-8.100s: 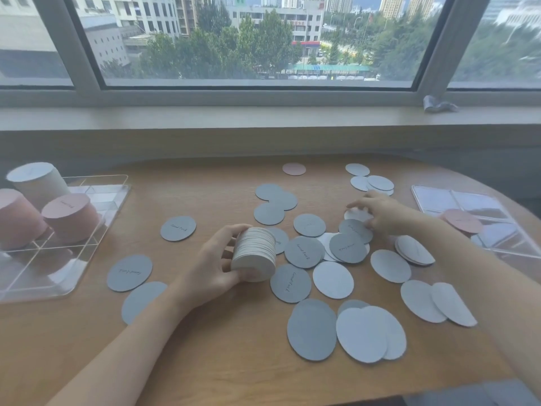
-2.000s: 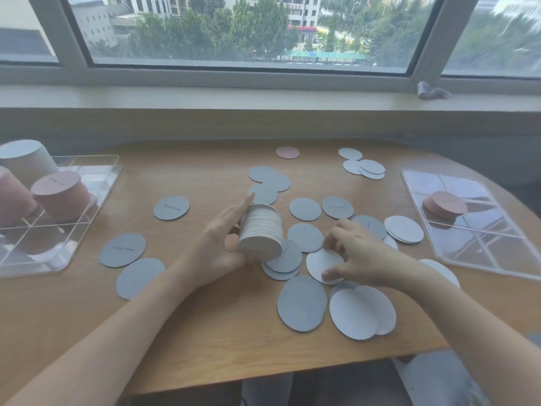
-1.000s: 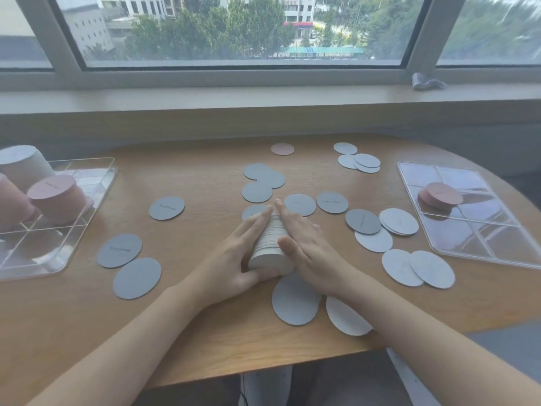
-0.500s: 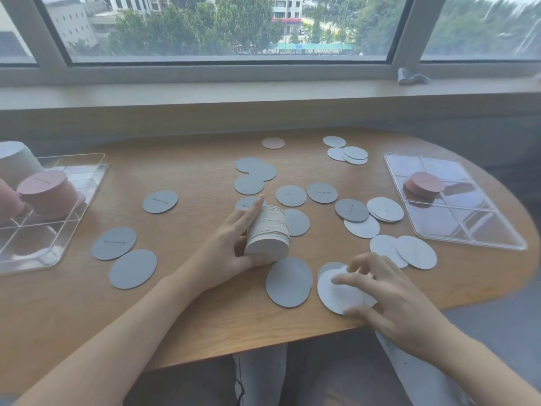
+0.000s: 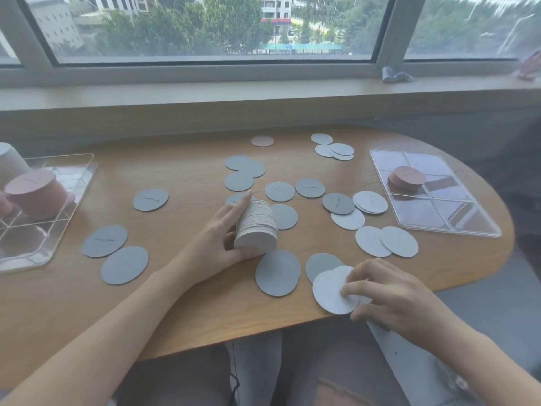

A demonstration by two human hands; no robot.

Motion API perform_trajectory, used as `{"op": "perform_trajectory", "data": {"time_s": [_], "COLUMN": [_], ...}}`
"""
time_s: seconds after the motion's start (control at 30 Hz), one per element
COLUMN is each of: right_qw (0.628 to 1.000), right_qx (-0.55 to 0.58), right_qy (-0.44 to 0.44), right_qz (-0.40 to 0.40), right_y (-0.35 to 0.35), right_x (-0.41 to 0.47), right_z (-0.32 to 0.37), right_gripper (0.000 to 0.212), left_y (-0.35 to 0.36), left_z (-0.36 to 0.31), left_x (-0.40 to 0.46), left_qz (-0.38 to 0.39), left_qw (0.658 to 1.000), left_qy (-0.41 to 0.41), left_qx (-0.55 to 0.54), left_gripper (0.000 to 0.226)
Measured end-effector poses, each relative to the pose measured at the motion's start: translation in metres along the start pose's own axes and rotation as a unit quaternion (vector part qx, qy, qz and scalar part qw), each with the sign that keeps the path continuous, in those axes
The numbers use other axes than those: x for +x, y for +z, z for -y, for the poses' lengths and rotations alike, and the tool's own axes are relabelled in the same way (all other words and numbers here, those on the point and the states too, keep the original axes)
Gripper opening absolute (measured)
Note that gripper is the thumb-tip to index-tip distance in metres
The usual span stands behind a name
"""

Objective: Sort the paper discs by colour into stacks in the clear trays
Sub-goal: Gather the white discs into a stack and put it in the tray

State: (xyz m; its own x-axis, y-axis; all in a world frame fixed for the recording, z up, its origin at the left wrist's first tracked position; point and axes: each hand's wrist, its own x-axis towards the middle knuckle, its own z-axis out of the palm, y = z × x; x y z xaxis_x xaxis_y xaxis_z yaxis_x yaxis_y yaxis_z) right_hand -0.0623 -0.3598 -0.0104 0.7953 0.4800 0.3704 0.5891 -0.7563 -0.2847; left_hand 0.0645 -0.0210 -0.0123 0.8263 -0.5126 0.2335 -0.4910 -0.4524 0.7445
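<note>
My left hand point(image 5: 218, 240) grips a thick stack of pale discs point(image 5: 257, 227) lying on its side at the table's middle. My right hand point(image 5: 389, 291) pinches a pale grey disc point(image 5: 329, 290) at the table's front edge, thumb under it and fingers on top; a second pale disc lies partly beneath. Several grey discs point(image 5: 278, 272) lie scattered on the wooden table point(image 5: 187, 303). One pink disc point(image 5: 262, 140) sits at the far side. The left clear tray point(image 5: 73, 194) holds pink stacks point(image 5: 35, 193) and a white stack. The right clear tray point(image 5: 456, 218) holds a low pink stack point(image 5: 407, 177).
A window sill point(image 5: 263, 89) runs behind the table, with a crumpled wrapper point(image 5: 395, 75) on it. The table's rounded right end lies just past the right tray. My lap shows below the front edge.
My right hand left the stack, moved to the front edge and closed on a pale disc there. The left hand keeps hold of the stack, barely moved.
</note>
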Motion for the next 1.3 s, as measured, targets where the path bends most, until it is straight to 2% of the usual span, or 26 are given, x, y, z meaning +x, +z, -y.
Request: {"op": "perform_trajectory", "data": {"time_s": [0.1,0.27,0.43,0.53,0.63,0.8,0.93,1.07,1.2,1.3], "right_qw": [0.997,0.972,0.942,0.923,0.923,0.918,0.890,0.901,0.925,0.906], "right_qx": [0.036,0.039,0.164,0.235,0.258,0.275,0.390,0.392,0.334,0.364], "right_qy": [0.015,0.120,0.199,0.214,0.210,0.224,0.197,0.170,0.181,0.211], "right_qz": [-0.066,-0.200,-0.215,-0.217,-0.191,-0.178,-0.132,-0.076,0.003,0.031], "right_y": [-0.009,-0.005,0.019,0.035,0.047,0.053,0.048,0.054,0.060,0.063], "right_x": [0.003,0.047,0.117,0.155,0.174,0.186,0.187,0.181,0.176,0.176], "right_z": [-0.003,-0.004,0.005,0.008,0.011,0.012,0.024,0.033,0.034,0.037], "right_gripper": [0.017,0.010,0.018,0.012,0.001,0.004,0.026,0.027,0.059,0.073], "left_y": [0.000,0.001,0.003,0.002,0.002,0.002,0.003,0.003,0.005,0.009], "left_z": [-0.003,-0.002,0.000,0.001,0.000,-0.003,-0.010,-0.012,-0.015,-0.015], "left_x": [0.000,-0.001,-0.001,-0.001,-0.002,-0.003,-0.002,-0.004,-0.004,-0.002], "left_qz": [0.000,-0.004,-0.011,-0.011,-0.016,-0.025,-0.021,-0.028,-0.009,0.012], "left_qw": [1.000,1.000,0.998,0.998,0.999,0.999,0.999,0.997,0.995,0.987], "left_qy": [-0.008,-0.016,-0.044,-0.048,-0.045,-0.035,-0.034,-0.065,-0.072,-0.055], "left_qx": [-0.011,-0.027,-0.043,-0.032,-0.025,-0.015,-0.011,0.018,0.073,0.152], "left_gripper": [0.099,0.101,0.112,0.110,0.110,0.103,0.109,0.119,0.115,0.112]}}
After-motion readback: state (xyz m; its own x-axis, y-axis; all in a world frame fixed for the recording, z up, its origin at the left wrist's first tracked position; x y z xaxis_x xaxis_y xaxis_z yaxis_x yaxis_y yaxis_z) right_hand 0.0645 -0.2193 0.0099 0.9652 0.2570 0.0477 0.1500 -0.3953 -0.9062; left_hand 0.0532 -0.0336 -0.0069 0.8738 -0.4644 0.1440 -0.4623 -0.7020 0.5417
